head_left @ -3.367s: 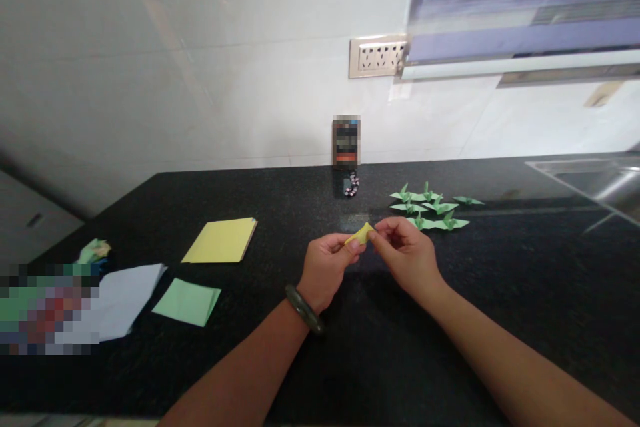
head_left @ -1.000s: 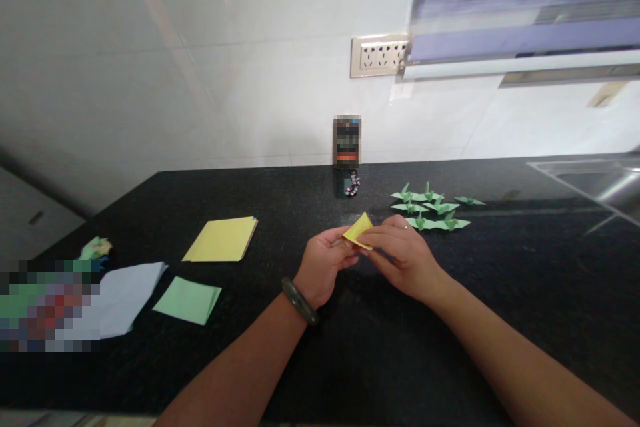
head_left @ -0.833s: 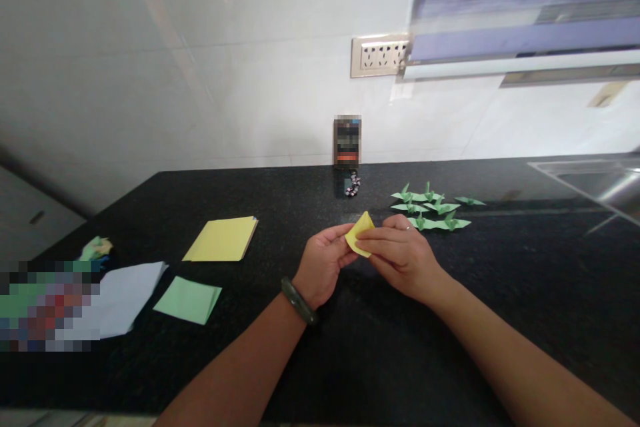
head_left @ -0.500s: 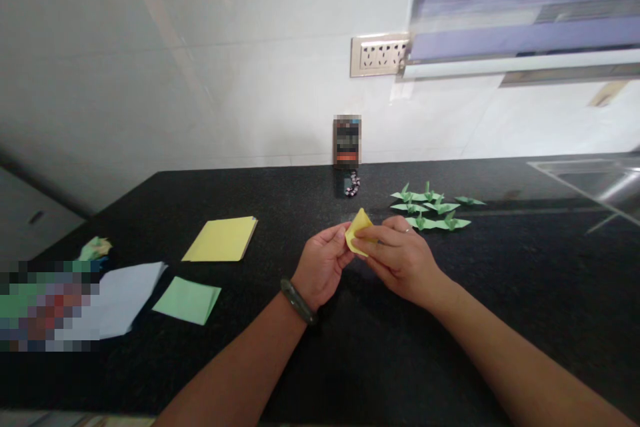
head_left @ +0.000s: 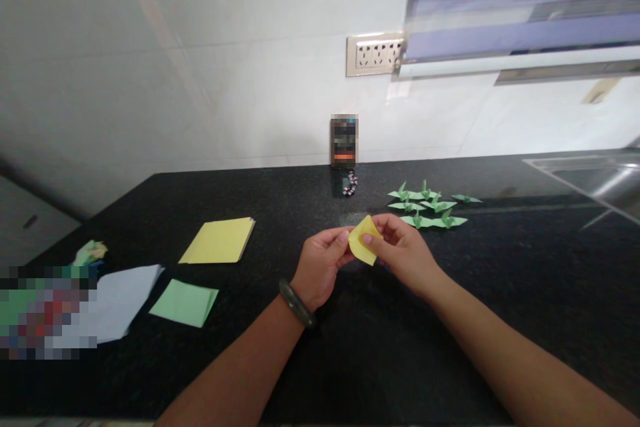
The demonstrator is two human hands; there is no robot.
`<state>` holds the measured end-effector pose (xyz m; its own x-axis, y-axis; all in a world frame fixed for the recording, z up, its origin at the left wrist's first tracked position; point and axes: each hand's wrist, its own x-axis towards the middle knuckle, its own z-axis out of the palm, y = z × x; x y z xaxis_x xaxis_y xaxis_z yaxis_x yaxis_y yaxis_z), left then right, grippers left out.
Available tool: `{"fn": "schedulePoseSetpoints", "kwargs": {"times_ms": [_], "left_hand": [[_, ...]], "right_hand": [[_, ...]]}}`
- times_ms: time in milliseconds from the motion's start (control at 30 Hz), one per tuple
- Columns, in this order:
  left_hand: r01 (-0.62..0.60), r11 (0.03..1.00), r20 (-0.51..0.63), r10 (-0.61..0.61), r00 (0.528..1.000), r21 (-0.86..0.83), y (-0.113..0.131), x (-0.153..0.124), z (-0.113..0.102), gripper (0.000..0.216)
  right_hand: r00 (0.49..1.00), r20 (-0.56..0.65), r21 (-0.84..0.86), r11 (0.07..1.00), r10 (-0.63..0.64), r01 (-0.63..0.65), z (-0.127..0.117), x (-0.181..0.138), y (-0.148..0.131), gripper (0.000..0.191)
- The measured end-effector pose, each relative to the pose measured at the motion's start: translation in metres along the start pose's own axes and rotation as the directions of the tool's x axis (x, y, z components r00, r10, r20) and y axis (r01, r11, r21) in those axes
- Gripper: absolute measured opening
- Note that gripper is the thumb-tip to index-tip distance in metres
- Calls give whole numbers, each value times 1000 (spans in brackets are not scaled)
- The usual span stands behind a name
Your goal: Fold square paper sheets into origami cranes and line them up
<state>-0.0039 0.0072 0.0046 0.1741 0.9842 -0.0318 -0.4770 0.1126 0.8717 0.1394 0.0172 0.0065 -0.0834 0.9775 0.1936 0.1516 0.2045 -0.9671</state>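
A small folded piece of yellow paper [head_left: 361, 250] is held up over the dark counter between my two hands. My left hand [head_left: 323, 263] pinches its left corner between thumb and fingers; a dark bangle circles that wrist. On the other side, my right hand [head_left: 403, 247] grips the paper with the thumb on its face and the fingers behind, partly hidden. Beyond my right hand stand several green paper cranes [head_left: 440, 219]. Off to the left lie a stack of yellow paper [head_left: 220, 241] and some green paper [head_left: 185, 302] with a lifted edge.
White sheets [head_left: 125, 300] and a crumpled green-yellow paper piece [head_left: 91, 251] lie at the far left, beside a blurred patch. A phone-like object [head_left: 344, 141] leans on the wall behind a beaded loop [head_left: 351, 183]. A metal sink [head_left: 600, 177] is set in at the right.
My right hand's grip has shifted: its thumb now lies on the front of the yellow paper, which has turned to show a wider face. The left hand keeps its pinch.
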Motion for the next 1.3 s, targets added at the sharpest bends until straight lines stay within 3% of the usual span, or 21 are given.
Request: {"fn": "schedulePoseSetpoints", "kwargs": {"times_ms": [100, 300, 633, 967, 1300], "left_hand": [[0, 1000, 12, 0, 1000, 14, -1, 0, 0, 27], [74, 997, 49, -75, 996, 21, -4, 0, 0, 30], [146, 987, 121, -136, 983, -70, -6, -2, 1, 28], [131, 990, 107, -124, 987, -61, -6, -1, 0, 33], [92, 994, 36, -90, 995, -55, -5, 1, 1, 33]], "right_hand": [[993, 60, 50, 994, 98, -101, -1, 1, -3, 21], [992, -7, 56, 991, 123, -122, 2, -1, -3, 23], [986, 46, 63, 985, 160, -162, 5, -5, -5, 23], [986, 69, 1, 989, 150, -150, 6, -6, -8, 18], [984, 133, -20, 993, 120, -118, 7, -7, -7, 31]]}}
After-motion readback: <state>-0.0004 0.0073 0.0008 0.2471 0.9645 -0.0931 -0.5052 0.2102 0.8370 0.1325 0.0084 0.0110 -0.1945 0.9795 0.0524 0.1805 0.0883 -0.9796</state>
